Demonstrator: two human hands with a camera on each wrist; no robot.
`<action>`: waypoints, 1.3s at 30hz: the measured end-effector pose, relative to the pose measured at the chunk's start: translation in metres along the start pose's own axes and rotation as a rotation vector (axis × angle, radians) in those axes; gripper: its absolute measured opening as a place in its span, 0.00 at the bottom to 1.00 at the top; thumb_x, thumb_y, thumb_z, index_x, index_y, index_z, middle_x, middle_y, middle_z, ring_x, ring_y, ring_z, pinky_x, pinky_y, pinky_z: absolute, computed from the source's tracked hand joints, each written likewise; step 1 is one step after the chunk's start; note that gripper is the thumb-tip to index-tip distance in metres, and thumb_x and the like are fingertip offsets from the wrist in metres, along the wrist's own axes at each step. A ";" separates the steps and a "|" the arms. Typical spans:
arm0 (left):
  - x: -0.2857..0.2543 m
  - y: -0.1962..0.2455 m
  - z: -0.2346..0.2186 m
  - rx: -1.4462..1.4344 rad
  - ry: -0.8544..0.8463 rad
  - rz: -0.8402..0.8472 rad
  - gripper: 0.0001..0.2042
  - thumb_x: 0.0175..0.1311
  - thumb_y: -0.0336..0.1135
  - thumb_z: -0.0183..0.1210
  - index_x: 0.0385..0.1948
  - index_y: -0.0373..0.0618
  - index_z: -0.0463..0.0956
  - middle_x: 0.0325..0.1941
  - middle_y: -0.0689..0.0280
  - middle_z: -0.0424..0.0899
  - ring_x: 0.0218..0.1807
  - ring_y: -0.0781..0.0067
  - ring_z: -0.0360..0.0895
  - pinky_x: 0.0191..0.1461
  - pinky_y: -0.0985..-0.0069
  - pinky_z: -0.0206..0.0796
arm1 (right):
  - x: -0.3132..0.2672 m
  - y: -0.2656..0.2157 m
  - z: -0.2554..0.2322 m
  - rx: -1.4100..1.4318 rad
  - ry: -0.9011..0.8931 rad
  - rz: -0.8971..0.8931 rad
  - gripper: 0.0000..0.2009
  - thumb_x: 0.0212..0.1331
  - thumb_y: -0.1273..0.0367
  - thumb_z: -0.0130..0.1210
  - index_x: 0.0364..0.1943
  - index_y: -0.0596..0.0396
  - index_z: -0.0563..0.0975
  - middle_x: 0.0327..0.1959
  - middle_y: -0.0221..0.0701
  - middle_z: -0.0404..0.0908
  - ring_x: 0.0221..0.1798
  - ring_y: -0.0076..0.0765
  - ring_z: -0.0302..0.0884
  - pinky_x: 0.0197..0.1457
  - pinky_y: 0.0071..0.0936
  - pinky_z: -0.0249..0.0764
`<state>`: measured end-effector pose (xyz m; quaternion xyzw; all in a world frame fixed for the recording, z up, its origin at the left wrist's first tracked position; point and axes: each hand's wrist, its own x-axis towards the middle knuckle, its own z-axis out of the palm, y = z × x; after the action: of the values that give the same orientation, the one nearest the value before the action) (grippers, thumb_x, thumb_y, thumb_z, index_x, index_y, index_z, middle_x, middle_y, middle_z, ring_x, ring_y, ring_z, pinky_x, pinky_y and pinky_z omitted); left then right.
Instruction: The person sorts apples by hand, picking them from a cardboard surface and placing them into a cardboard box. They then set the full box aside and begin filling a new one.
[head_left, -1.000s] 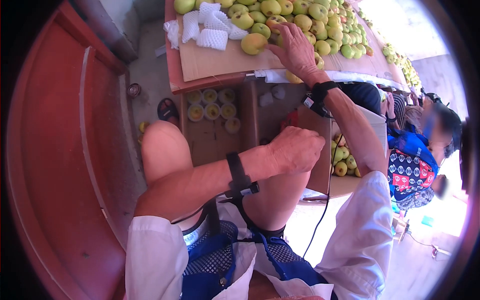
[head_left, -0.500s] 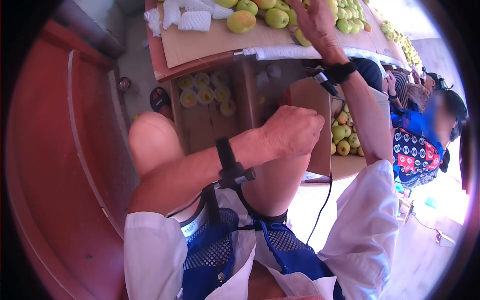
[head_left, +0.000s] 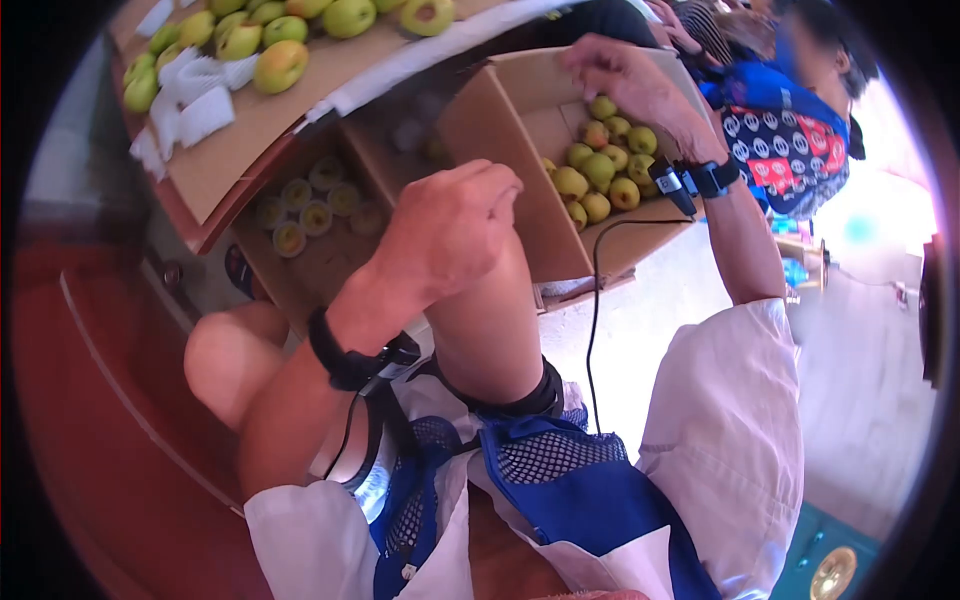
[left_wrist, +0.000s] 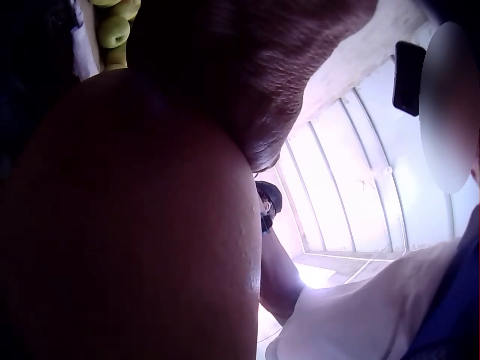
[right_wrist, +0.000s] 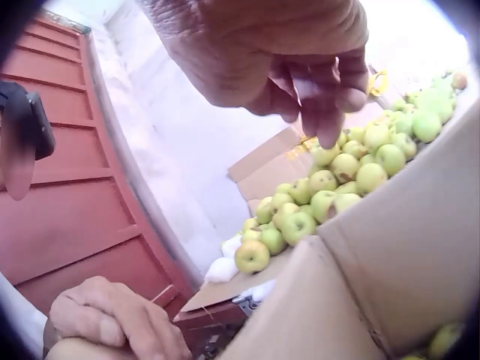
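My right hand [head_left: 640, 90] hangs above a cardboard box [head_left: 490, 130], its fingers loosely bent and nothing between them. Several green-yellow apples [head_left: 600, 170] lie inside that box, just below the fingertips. In the right wrist view the same hand [right_wrist: 277, 60] has its fingers pointing down, overlapping a pile of apples [right_wrist: 371, 178] on the table. My left hand [head_left: 440, 225] rests on the raised knee, loosely curled and holding nothing. The right wrist view shows this left hand [right_wrist: 120, 315] at lower left, fingers draped over the knee.
White foam nets [head_left: 205, 115] lie beside an apple [head_left: 280, 66] on the cardboard-covered table [head_left: 240, 150]. Under the table, another box holds several round cups [head_left: 315, 218]. A black cable [head_left: 596, 340] hangs from my right wrist. A person [head_left: 780, 140] sits at the right.
My right hand has left the apples on the table and swung over to the box. The head view has turned toward the right. My left hand stays on the knee.
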<state>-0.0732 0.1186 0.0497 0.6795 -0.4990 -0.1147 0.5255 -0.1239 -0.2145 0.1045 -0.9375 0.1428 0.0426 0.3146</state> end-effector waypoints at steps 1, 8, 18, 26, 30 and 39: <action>0.001 0.002 0.000 0.000 -0.014 -0.015 0.07 0.71 0.30 0.56 0.40 0.41 0.85 0.41 0.54 0.88 0.45 0.43 0.86 0.48 0.53 0.79 | -0.010 0.024 0.001 -0.094 -0.110 0.067 0.17 0.69 0.68 0.65 0.59 0.57 0.82 0.44 0.29 0.87 0.47 0.28 0.83 0.57 0.28 0.78; 0.007 0.005 0.002 -0.052 -0.062 -0.030 0.09 0.73 0.29 0.56 0.45 0.40 0.86 0.43 0.53 0.89 0.45 0.44 0.87 0.49 0.58 0.79 | -0.031 0.077 0.027 -0.331 -0.649 0.214 0.46 0.55 0.55 0.75 0.80 0.49 0.69 0.72 0.46 0.76 0.76 0.51 0.73 0.76 0.43 0.70; 0.010 0.000 -0.003 -0.029 -0.101 -0.013 0.09 0.75 0.27 0.56 0.47 0.36 0.85 0.44 0.51 0.88 0.46 0.48 0.88 0.51 0.62 0.79 | -0.044 0.115 0.089 -0.534 -0.565 0.183 0.48 0.55 0.40 0.73 0.78 0.46 0.71 0.75 0.53 0.71 0.75 0.65 0.72 0.77 0.55 0.71; 0.003 0.006 -0.005 0.011 -0.107 -0.045 0.10 0.75 0.31 0.56 0.47 0.40 0.86 0.46 0.53 0.89 0.48 0.47 0.87 0.53 0.60 0.80 | -0.045 0.088 0.070 -0.496 -0.631 0.347 0.46 0.52 0.44 0.72 0.77 0.46 0.73 0.70 0.54 0.79 0.72 0.61 0.78 0.75 0.49 0.74; 0.000 0.005 -0.008 0.002 -0.104 -0.053 0.11 0.75 0.31 0.56 0.48 0.40 0.86 0.46 0.53 0.89 0.49 0.46 0.87 0.54 0.60 0.80 | -0.049 0.080 0.070 -0.485 -0.716 0.373 0.49 0.52 0.47 0.75 0.79 0.50 0.70 0.69 0.53 0.81 0.70 0.56 0.81 0.70 0.44 0.78; -0.003 0.005 -0.010 -0.026 -0.087 -0.062 0.11 0.76 0.32 0.55 0.48 0.38 0.85 0.47 0.51 0.89 0.50 0.45 0.87 0.56 0.58 0.80 | -0.048 0.051 0.053 -0.270 -0.702 0.502 0.45 0.54 0.50 0.75 0.79 0.40 0.71 0.68 0.46 0.82 0.65 0.50 0.83 0.53 0.43 0.88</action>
<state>-0.0702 0.1272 0.0573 0.6822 -0.4985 -0.1668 0.5082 -0.1839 -0.2100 0.0402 -0.8352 0.2437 0.4511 0.1987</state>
